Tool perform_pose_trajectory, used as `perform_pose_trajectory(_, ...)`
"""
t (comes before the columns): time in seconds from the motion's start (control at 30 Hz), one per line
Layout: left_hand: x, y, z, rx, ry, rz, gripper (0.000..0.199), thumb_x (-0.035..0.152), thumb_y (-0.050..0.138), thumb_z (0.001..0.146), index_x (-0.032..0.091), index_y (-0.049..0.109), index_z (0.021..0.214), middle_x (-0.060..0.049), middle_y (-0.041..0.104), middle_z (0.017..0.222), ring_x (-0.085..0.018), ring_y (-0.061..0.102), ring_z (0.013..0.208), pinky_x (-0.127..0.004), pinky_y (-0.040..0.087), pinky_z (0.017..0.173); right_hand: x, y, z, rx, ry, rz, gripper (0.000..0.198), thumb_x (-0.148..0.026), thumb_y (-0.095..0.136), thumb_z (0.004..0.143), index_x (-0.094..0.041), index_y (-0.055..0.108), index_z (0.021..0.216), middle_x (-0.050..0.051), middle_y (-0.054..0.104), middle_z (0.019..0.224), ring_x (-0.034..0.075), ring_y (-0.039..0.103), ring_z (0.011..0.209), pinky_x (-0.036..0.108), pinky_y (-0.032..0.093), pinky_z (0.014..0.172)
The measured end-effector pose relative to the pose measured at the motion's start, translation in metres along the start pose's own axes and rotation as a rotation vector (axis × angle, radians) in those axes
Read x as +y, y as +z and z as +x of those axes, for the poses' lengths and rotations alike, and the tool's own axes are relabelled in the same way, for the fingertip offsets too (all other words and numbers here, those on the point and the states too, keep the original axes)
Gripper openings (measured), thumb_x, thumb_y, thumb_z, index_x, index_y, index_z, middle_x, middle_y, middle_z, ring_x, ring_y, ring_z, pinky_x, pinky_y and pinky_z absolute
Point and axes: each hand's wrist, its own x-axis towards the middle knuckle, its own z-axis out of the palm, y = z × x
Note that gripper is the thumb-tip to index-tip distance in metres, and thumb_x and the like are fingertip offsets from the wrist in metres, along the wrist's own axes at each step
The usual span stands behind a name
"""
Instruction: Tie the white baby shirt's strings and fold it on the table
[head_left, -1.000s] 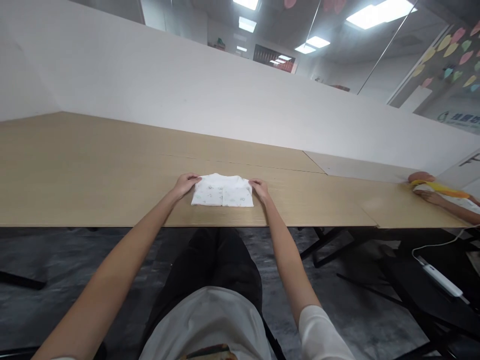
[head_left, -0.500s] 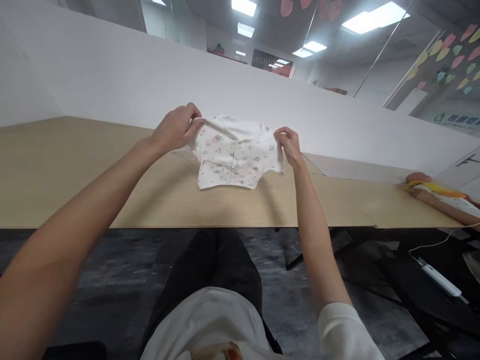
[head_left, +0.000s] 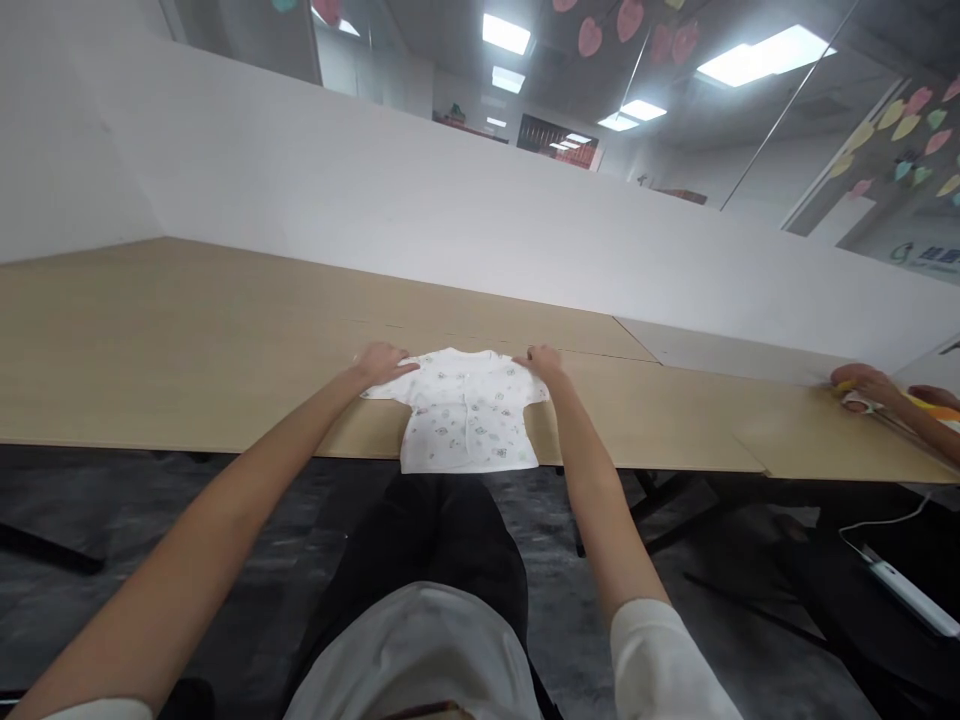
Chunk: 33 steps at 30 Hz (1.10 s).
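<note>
A small white baby shirt [head_left: 469, 415] with a tiny printed pattern lies spread on the wooden table [head_left: 225, 340], collar toward the wall. Its bottom hem reaches just past the table's front edge. At the shirt's left shoulder in the picture, my left hand [head_left: 382, 364] pinches the cloth, thumb on top. My right hand [head_left: 541, 363] is closed on the opposite shoulder, its fingertips partly hidden. Both short sleeves stick out to the sides below my hands.
A low white wall [head_left: 390, 210] with glass above runs behind the table. At the far right, another person's hands [head_left: 862, 382] handle yellow and white cloth. A white power strip [head_left: 911, 595] with a cable lies on a dark surface at lower right.
Both hands have brought the shirt down from above the table and toward me. It was held up and creased; now it lies flat. The other person's hands at right have shifted.
</note>
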Motion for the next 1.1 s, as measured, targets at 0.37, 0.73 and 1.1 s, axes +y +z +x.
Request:
perform_pose_trajectory(0.37,-0.093,0.031,-0.040,-0.106,-0.158,-0.277,0.060,0.059,0.057,0.074,0.017,0.066,0.115,-0.010,0.069,0.111,-0.026,0.061,0.098,-0.033,0.043,0.083,0.069,0.013,-0.038,-0.174,0.055,0.047,0.020,-0.021,0.059,0.071,-0.019,0.069,0.088,0.008,0.071,0.092,0.021,0.063,0.077,0.024,0.041,0.065)
perform_pose_trajectory(0.73,-0.101,0.036,-0.053,-0.058,-0.298,-0.255,0.061,0.054,0.053,0.083,0.011,0.060,0.125,-0.012,0.064,0.122,-0.027,0.058,0.108,-0.027,0.042,0.085,0.067,-0.014,-0.042,0.092,-0.053,0.524,0.016,-0.015,0.058,0.063,-0.015,0.066,0.077,0.010,0.065,0.117,0.022,0.060,0.102,0.028,0.045,0.086)
perform_pose_trajectory(1.1,-0.078,0.032,-0.046,0.011,-0.531,-0.210,0.052,0.050,0.044,0.089,0.016,0.060,0.124,-0.014,0.065,0.119,-0.029,0.060,0.101,-0.031,0.044,0.076,0.077,0.018,-0.042,-0.104,0.183,0.025,0.024,-0.019,0.053,0.087,-0.017,0.067,0.106,0.011,0.068,0.110,0.020,0.061,0.100,0.025,0.041,0.080)
